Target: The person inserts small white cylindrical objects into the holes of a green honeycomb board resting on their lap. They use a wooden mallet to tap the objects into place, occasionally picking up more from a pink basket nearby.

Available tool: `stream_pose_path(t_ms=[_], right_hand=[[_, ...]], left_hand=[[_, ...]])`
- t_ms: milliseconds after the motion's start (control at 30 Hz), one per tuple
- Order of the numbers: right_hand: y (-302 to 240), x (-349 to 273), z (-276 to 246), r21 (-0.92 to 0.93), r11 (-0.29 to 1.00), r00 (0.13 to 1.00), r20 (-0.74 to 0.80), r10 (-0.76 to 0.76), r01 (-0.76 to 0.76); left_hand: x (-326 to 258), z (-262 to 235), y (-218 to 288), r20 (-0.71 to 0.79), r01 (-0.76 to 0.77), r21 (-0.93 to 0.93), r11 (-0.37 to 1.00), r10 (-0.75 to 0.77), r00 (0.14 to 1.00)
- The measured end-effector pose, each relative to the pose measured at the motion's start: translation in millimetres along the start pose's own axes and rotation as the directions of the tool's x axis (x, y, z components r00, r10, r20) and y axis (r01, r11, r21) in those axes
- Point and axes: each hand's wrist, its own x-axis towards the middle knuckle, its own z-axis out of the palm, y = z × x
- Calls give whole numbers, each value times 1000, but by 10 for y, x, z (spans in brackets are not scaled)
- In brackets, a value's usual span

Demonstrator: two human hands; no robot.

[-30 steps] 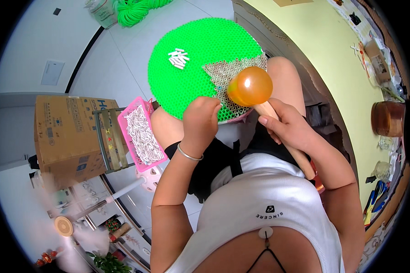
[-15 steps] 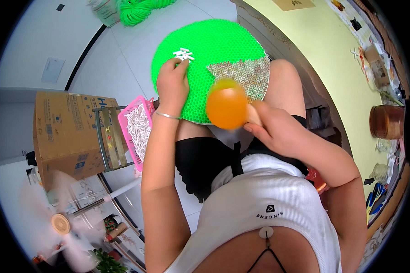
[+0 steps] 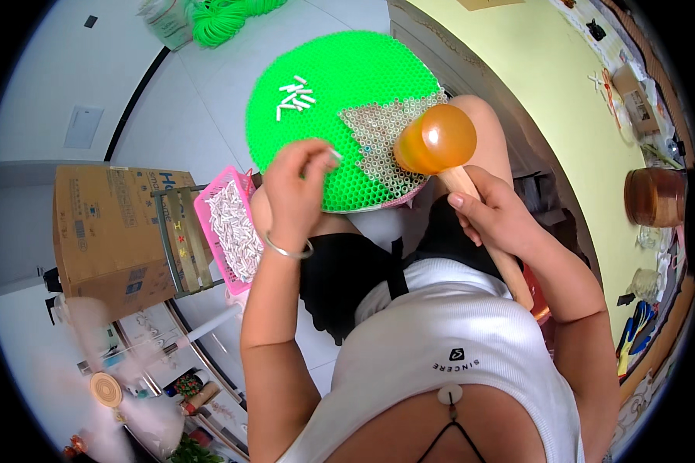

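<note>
Scene: A seated person works a round green honeycomb mesh board (image 3: pixel 340 85) propped across the knees, above a pale tiled floor (image 3: pixel 185 100).
Left hand: The left hand (image 3: pixel 297 189) pinches a small white tube piece (image 3: pixel 335 155) between fingertips, poised at the board's near edge beside the filled patch.
Right hand: The right hand (image 3: pixel 490 216) is clenched round the wooden handle of an amber-headed mallet (image 3: pixel 435 140), whose head rests on the board's right edge.
Filled patch: A wedge of inserted white tubes (image 3: pixel 382 147) covers the board's near-right part.
Loose stock: A few loose white tubes (image 3: pixel 295 96) lie near the board's far-left edge; a pink basket of tubes (image 3: pixel 232 228) sits beside the left knee, against a cardboard box (image 3: pixel 108 231).
Risk: The tilted board could likely shed its loose pieces; a mallet blow may well catch the fingers close by.
</note>
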Motion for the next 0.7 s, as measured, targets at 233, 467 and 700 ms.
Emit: stream_pose_path(t_ms=[233,467,700], right_hand=[[11,46,3,-6,1000,999,41,-6,6],[-5,12,9,-47,999,999,36,-8,10],[-251,-25,162,-389,855,939,155,-306,343]], left_hand=[[-303,291,110,135,-326,208,922,303,943],[-316,328,138,241,-399,338,852,331,912],[55,7,-51,-75,-264,583,769,374,924]])
